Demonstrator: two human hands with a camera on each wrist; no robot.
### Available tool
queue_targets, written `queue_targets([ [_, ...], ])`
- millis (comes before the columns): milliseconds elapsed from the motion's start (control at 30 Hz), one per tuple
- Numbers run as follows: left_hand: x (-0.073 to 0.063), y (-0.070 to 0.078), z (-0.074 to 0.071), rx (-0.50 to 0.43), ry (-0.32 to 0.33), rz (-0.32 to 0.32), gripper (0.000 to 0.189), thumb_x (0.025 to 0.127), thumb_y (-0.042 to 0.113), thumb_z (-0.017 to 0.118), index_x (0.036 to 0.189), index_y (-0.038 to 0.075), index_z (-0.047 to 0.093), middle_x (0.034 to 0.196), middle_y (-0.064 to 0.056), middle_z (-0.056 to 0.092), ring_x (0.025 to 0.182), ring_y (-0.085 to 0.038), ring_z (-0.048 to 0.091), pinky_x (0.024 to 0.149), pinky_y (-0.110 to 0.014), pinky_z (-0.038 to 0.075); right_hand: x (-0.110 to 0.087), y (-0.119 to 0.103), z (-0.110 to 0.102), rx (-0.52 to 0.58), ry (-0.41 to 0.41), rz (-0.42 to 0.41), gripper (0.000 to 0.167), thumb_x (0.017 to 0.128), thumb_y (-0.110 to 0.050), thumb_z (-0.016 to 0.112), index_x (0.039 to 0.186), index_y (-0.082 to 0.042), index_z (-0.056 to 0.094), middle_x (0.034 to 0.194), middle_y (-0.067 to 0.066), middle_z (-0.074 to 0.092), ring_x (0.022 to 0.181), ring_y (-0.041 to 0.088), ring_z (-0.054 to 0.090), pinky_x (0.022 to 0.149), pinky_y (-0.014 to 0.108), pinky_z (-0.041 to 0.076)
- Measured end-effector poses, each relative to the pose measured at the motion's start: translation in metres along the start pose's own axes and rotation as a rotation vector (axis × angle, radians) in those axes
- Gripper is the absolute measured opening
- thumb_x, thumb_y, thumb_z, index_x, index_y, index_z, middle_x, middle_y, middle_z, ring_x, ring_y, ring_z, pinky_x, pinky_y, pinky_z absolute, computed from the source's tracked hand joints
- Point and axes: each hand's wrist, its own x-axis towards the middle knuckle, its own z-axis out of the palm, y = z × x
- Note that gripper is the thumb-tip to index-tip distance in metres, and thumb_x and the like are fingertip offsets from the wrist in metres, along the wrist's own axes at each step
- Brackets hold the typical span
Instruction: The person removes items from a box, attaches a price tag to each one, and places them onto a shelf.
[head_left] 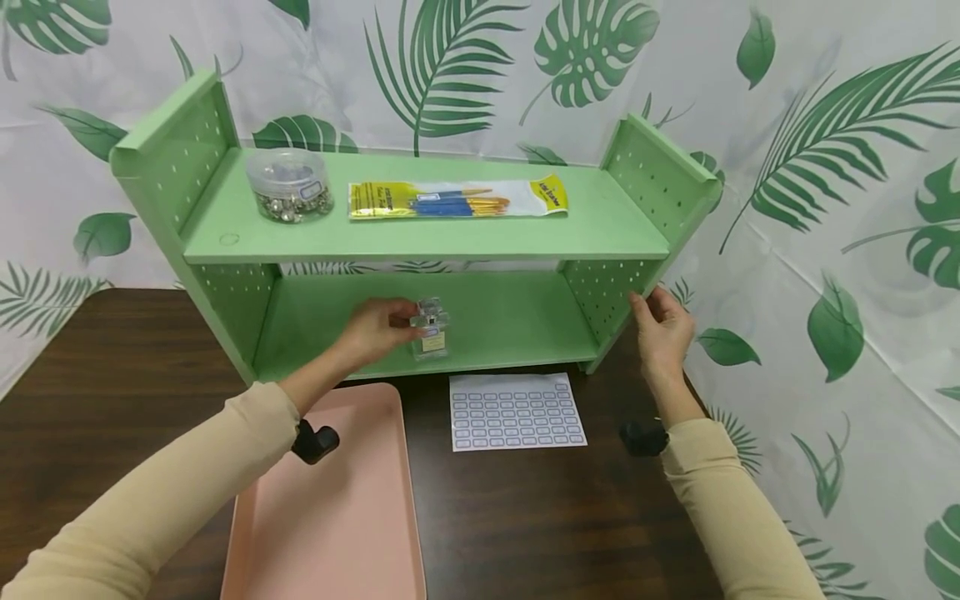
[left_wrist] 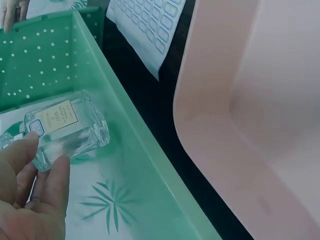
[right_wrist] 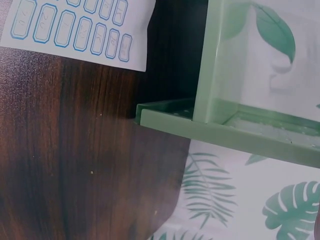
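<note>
My left hand grips a clear glass perfume bottle near its stopper, thumb on one side and fingers on the other. The bottle is upright in the head view, over the lower board of a green two-tier shelf. In the left wrist view the bottle shows a cream label and a small blue-framed sticker near the thumb. On the far side, my right hand holds the front edge of the shelf's perforated right side panel, thumb and fingers around it.
On the upper board sit a round clear tub of silvery beads and a yellow-and-clear packet of paintbrushes. A sheet of labels lies on the dark wooden table before the shelf. The pink tray is under my left forearm.
</note>
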Motion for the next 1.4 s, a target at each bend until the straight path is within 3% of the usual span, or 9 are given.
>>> queue_targets([
  [400,0.007,-0.010,-0.005,0.076,0.012,0.049,0.039,0.089,0.012,0.063,0.125,-0.005,0.057,0.122,-0.022,0.060,0.110,-0.035,0.059,0.087,-0.044,0.051,-0.002,-0.001,-0.001,0.002,-0.002,-0.040,0.026,0.087,-0.005,0.065,0.107,0.010,0.066,0.077,-0.019,0.064,0.070,-0.002,0.057,0.062,0.012,0.044],
  [767,0.009,-0.015,-0.005,0.065,0.025,0.063,0.039,0.090,0.010,0.063,0.125,-0.004,0.057,0.122,-0.022,0.060,0.110,-0.035,0.059,0.087,-0.045,0.050,-0.001,0.001,0.000,0.015,-0.005,-0.056,0.027,0.086,-0.004,0.065,0.109,0.010,0.065,0.077,-0.018,0.064,0.070,-0.002,0.057,0.062,0.011,0.044],
  [1033,0.009,-0.017,-0.004,0.073,0.040,0.076,0.038,0.089,0.010,0.064,0.123,-0.003,0.058,0.120,-0.021,0.062,0.109,-0.034,0.060,0.087,-0.045,0.051,0.010,0.028,-0.001,0.024,0.015,-0.035,0.027,0.086,-0.010,0.067,0.109,0.005,0.067,0.077,-0.021,0.063,0.072,-0.002,0.058,0.063,0.012,0.044],
  [1400,0.007,-0.020,-0.001,0.054,0.071,0.093,0.038,0.088,0.012,0.065,0.122,-0.003,0.058,0.121,-0.021,0.061,0.109,-0.034,0.060,0.086,-0.044,0.051,0.010,0.030,0.000,0.017,0.015,-0.045,0.028,0.086,-0.014,0.068,0.109,0.003,0.068,0.077,-0.022,0.064,0.071,-0.001,0.058,0.062,0.012,0.045],
])
